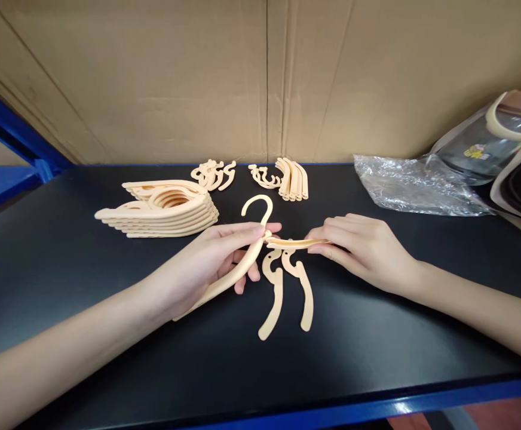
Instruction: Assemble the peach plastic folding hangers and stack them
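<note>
My left hand (207, 263) is closed round a peach plastic hanger arm (231, 278) whose hook (257, 206) curls up above my fingers. My right hand (363, 248) pinches the end of a second peach hanger arm (294, 243), held flat, its tip meeting the first piece near the hook. Two loose curved arms (287, 292) lie on the black table (377, 334) just below my hands.
A stack of assembled peach hangers (162, 209) sits at the back left. Small piles of hook pieces (213, 174) and arm pieces (293, 179) lie near the cardboard wall (242, 77). A crumpled clear bag (417, 185) and bagged goods (502, 143) sit at the right.
</note>
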`<state>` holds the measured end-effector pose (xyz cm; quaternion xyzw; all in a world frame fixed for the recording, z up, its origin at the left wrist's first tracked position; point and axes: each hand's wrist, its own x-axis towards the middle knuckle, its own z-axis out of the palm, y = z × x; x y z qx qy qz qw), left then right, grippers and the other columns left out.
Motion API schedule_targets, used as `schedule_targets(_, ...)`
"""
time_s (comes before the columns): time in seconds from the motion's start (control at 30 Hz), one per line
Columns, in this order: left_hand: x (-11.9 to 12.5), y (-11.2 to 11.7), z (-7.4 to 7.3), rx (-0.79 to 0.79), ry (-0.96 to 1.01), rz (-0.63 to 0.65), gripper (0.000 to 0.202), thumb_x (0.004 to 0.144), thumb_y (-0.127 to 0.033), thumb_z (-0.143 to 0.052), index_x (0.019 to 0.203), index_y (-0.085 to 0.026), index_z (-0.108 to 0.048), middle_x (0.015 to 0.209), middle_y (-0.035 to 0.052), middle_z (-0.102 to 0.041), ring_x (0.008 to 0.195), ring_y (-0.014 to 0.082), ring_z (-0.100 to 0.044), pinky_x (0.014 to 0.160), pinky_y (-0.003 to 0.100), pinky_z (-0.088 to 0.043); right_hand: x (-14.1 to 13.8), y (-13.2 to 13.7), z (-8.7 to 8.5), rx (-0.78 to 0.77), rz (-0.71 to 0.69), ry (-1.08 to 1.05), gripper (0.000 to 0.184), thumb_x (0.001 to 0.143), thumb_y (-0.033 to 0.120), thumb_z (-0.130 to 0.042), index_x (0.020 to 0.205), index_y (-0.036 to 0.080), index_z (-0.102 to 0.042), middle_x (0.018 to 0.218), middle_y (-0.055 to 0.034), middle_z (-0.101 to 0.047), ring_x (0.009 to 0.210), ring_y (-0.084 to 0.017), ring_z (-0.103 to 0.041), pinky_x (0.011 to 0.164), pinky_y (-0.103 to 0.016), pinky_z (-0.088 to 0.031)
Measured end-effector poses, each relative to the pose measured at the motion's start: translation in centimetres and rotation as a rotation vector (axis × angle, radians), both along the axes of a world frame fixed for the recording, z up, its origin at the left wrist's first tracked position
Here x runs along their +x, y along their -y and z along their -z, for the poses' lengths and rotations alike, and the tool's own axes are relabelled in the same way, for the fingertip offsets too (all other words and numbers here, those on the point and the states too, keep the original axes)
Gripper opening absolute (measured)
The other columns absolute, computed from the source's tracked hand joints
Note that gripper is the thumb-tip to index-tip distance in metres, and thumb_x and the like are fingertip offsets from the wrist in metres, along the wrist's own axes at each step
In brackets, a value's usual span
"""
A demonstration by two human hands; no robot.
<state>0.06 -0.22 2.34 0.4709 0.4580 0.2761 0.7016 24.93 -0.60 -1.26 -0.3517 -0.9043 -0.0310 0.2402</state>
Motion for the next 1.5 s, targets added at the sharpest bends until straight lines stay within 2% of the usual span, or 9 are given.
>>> schedule_targets(0.13,-0.1,-0.1,0.0,0.012,-0.007,-0.017,0.033,0.09,-0.03,-0.061,0.119,-0.016,-0.069,0.049,-0.002,-0.055,0.04,0.008,-0.05,0.035,0.013,-0.044,0.1,0.0,0.2,0.015,0.017,0.009,0.026,0.101,0.033,-0.046,0.101,0.017,-0.066,0.083,-0.0013,-0.069,0.07,-0.013,-0.061,0.064,-0.028,-0.041)
schedule_targets(0.23,-0.1,0.0,-0.1,0.009,-0.005,0.012,0.032,0.091,-0.031,-0.061,0.118,-0.017,-0.069,0.05,-0.002,-0.057,0.042,0.0081,-0.053,0.037,0.012,-0.046,0.1,0.0,0.2,0.047,0.018,0.004,0.025,0.1,0.033,-0.048,0.101,0.017,-0.067,0.081,-0.0005,-0.069,0.067,-0.013,-0.06,0.063,-0.027,-0.04)
schedule_targets(0.47,-0.2,-0.1,-0.4,0.06,-0.022,0.144,0.02,0.092,-0.03,-0.062,0.105,-0.018,-0.072,0.062,-0.0015,-0.066,0.053,0.0075,-0.061,0.046,0.011,-0.053,0.1,0.2,0.0,0.118,0.0,0.013,0.021,0.099,0.032,-0.051,0.1,0.018,-0.067,0.079,0.001,-0.069,0.067,-0.012,-0.06,0.061,-0.027,-0.039)
schedule_targets(0.6,-0.4,-0.4,-0.2,0.116,-0.037,0.218,0.02,0.093,-0.028,-0.059,0.108,-0.018,-0.069,0.066,-0.0012,-0.067,0.062,0.0104,-0.065,0.049,0.015,-0.057,0.0,0.4,-0.1,0.105,-0.003,-0.009,0.02,0.098,0.033,-0.053,0.094,0.019,-0.067,0.075,0.0015,-0.069,0.063,-0.011,-0.059,0.06,-0.026,-0.039)
schedule_targets(0.83,-0.2,-0.3,-0.2,0.155,-0.063,0.304,0.015,0.096,-0.018,-0.05,0.102,-0.012,-0.063,0.06,-0.0026,-0.065,0.05,0.0084,-0.063,0.045,0.014,-0.055,-0.2,0.8,-0.2,0.075,-0.002,-0.053,0.031,0.094,0.044,-0.056,0.085,0.018,-0.069,0.062,0.0027,-0.065,0.051,-0.008,-0.054,0.056,-0.024,-0.038)
schedule_targets(0.97,0.1,0.0,-0.2,0.183,-0.068,0.29,0.014,0.095,-0.018,-0.05,0.097,-0.011,-0.062,0.056,-0.003,-0.063,0.045,0.008,-0.06,0.042,0.013,-0.052,-0.3,1.0,-0.2,-0.021,0.002,-0.105,0.032,0.092,0.045,-0.059,0.077,0.019,-0.07,0.057,0.0036,-0.063,0.049,-0.008,-0.052,0.053,-0.023,-0.036)
schedule_targets(1.17,0.1,0.0,0.2,0.311,-0.105,0.222,0.014,0.093,-0.02,-0.052,0.095,-0.011,-0.063,0.051,-0.0046,-0.058,0.043,0.0068,-0.054,0.039,0.012,-0.047,-0.6,1.4,-0.4,-0.283,0.073,-0.227,0.031,0.086,0.047,-0.066,0.073,0.019,-0.069,0.053,0.0068,-0.055,0.045,-0.005,-0.044,0.047,-0.021,-0.031)
schedule_targets(1.33,0.0,-0.2,0.5,0.302,-0.137,0.224,0.023,0.095,-0.028,-0.051,0.104,-0.012,-0.066,0.076,0.0021,-0.069,0.049,0.008,-0.057,0.038,0.014,-0.047,-0.5,1.2,-0.4,-0.372,0.111,-0.249,0.033,0.087,0.05,-0.064,0.075,0.02,-0.07,0.051,0.0078,-0.054,0.044,-0.005,-0.041,0.047,-0.022,-0.03)
schedule_targets(1.5,0.0,-0.1,0.6,0.301,-0.211,0.237,0.03,0.095,-0.032,-0.052,0.084,-0.01,-0.07,0.081,0.0048,-0.069,0.048,0.0062,-0.054,0.038,0.014,-0.044,-0.5,1.2,-0.4,-0.48,0.144,-0.283,0.035,0.084,0.053,-0.066,0.072,0.02,-0.068,0.048,0.0082,-0.049,0.044,-0.006,-0.037,0.045,-0.023,-0.028)
